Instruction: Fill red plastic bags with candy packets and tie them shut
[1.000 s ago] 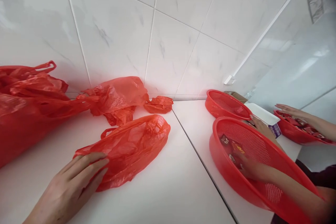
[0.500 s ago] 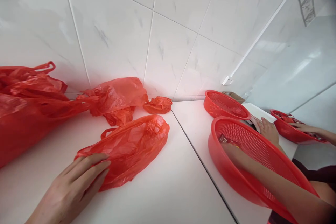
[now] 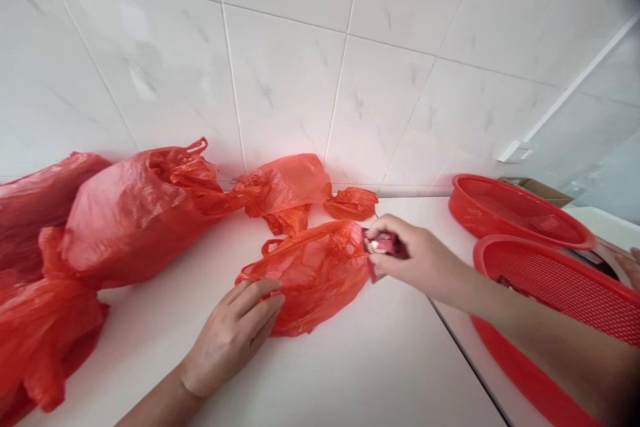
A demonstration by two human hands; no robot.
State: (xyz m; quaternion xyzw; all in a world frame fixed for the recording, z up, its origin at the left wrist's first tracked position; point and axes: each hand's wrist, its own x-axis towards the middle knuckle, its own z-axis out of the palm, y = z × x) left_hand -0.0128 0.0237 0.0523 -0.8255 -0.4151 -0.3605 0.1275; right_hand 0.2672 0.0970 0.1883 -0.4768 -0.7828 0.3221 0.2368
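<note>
Small dark-red shiny packet [image 3: 387, 245]: partly covered by the right hand [image 3: 413, 252], its print too blurred to read.
Left hand [image 3: 235, 327]: thumb hidden from view.
Large red plastic basket with mesh wall [image 3: 570, 283]: cut off by the right edge; the right forearm [image 3: 525, 323] hides much of its inside.
Knotted red plastic bag [image 3: 45, 340]: cut off at left, contents hidden.
White shallow tray [image 3: 607, 223]: cut off at right.
Co-worker's hand [image 3: 632, 268]: cut off, blurred.

Glossy white tiled wall [image 3: 285, 73] — grey-veined, wall socket [image 3: 516, 151], white tabletop [image 3: 360, 367] — dark seam [image 3: 466, 356]
</note>
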